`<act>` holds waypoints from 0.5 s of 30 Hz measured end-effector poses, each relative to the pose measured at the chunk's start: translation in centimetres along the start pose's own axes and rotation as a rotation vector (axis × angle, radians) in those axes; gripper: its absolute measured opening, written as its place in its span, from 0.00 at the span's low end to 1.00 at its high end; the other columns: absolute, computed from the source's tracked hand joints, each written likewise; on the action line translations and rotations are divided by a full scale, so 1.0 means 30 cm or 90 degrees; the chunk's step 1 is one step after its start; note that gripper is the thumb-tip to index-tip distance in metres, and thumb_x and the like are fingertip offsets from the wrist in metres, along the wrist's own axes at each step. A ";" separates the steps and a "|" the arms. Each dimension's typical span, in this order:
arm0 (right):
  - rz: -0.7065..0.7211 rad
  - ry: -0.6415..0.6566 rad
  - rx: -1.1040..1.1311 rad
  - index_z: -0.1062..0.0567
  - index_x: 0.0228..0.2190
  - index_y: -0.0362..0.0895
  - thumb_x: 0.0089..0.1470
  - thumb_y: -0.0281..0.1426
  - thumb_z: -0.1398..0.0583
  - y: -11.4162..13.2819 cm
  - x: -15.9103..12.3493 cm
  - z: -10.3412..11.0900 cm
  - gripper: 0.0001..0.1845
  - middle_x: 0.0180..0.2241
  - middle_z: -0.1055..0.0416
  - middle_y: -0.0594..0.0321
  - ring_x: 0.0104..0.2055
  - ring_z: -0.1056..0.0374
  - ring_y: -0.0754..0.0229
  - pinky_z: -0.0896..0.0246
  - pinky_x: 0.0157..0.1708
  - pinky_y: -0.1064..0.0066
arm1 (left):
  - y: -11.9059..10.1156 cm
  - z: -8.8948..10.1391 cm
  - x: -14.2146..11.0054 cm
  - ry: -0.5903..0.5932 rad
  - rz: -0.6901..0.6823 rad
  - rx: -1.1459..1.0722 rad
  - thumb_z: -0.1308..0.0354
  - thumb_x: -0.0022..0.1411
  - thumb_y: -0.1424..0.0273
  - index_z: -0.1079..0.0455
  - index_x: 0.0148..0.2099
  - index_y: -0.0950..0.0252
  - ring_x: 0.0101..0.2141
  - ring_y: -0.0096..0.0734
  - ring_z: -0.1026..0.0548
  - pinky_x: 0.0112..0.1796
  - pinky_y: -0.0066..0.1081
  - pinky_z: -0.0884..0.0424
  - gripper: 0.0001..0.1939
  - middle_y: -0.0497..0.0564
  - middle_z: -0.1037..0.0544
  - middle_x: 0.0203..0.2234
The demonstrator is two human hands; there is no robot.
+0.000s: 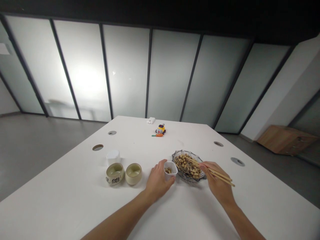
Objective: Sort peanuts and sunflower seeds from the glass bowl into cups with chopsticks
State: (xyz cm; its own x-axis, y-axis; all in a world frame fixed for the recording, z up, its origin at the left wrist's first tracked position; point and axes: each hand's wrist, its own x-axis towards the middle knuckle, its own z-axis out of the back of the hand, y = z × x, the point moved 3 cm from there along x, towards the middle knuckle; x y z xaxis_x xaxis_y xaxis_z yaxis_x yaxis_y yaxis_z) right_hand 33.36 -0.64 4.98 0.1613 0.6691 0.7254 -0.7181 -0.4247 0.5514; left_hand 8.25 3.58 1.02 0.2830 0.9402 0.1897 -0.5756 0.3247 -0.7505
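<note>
My left hand (pixel 158 181) is wrapped round a small white square cup (pixel 170 169) that stands on the white table (pixel 75 200) and has a few nuts in it. Right beside the cup sits a glass dish (pixel 178 156) heaped with nuts. My right hand (pixel 217 182) grips a pair of wooden chopsticks (pixel 220 175). Their tips reach left into the nuts in the dish.
Two beige ceramic cups (pixel 115 173) (pixel 133 173) stand left of my left hand, with a small white container (pixel 113 156) behind them. A yellow toy (pixel 161 129), an orange piece (pixel 157 135) and a white box (pixel 150 120) lie near the far edge. Round cable holes (pixel 97 147) dot the tabletop.
</note>
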 end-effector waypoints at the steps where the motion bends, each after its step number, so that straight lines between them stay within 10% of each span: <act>1: -0.001 -0.005 -0.003 0.17 0.34 0.47 0.65 0.51 0.40 -0.002 0.000 0.000 0.22 0.36 0.20 0.56 0.38 0.22 0.52 0.24 0.40 0.63 | 0.001 0.000 0.000 0.001 0.003 0.001 0.37 0.61 0.62 0.40 0.69 0.65 0.59 0.50 0.29 0.61 0.41 0.37 0.36 0.60 0.26 0.60; 9: -0.071 -0.036 0.001 0.17 0.33 0.48 0.63 0.55 0.40 -0.030 0.000 0.012 0.25 0.37 0.20 0.56 0.41 0.23 0.50 0.26 0.47 0.56 | 0.000 -0.001 0.001 0.004 0.008 0.003 0.37 0.60 0.63 0.40 0.68 0.64 0.59 0.49 0.29 0.61 0.40 0.37 0.36 0.59 0.25 0.60; 15: -0.245 -0.051 0.321 0.17 0.34 0.46 0.57 0.53 0.33 -0.044 0.004 0.005 0.22 0.39 0.20 0.56 0.42 0.20 0.50 0.21 0.48 0.54 | 0.001 -0.003 0.002 0.000 0.001 0.000 0.37 0.60 0.63 0.39 0.68 0.63 0.60 0.49 0.29 0.62 0.40 0.38 0.36 0.58 0.27 0.62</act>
State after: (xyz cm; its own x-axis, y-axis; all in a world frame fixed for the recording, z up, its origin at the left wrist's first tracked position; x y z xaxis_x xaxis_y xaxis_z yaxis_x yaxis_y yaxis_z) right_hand 34.43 -0.09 4.40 0.4080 0.7920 0.4541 -0.1944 -0.4107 0.8908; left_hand 8.33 3.64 0.95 0.2823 0.9407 0.1882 -0.5755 0.3230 -0.7513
